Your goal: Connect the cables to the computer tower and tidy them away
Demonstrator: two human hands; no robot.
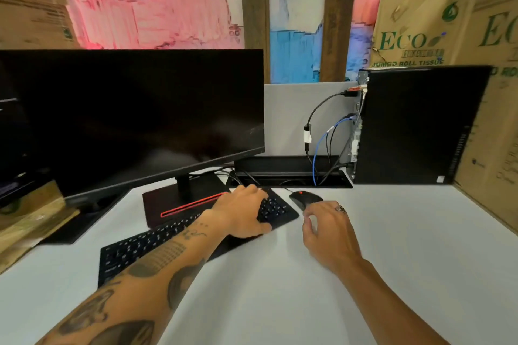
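The black computer tower [414, 126] stands at the right rear of the white desk [392, 232], its back panel facing left. Several cables [322, 131], black ones and a blue one, run from that panel down into the open black cable tray [288, 173] in the desk. My left hand [241, 213] grips the right end of the black keyboard [145, 249], which lies slanted on the desk. My right hand [330, 230] hovers with fingers spread just in front of the black mouse [304, 199], holding nothing.
A large dark monitor [131, 117] on a black stand [182, 204] fills the left half. A second screen [11, 134] sits at the far left. Cardboard boxes [420, 31] wall in the right side, and cardboard [30, 221] lies at the left.
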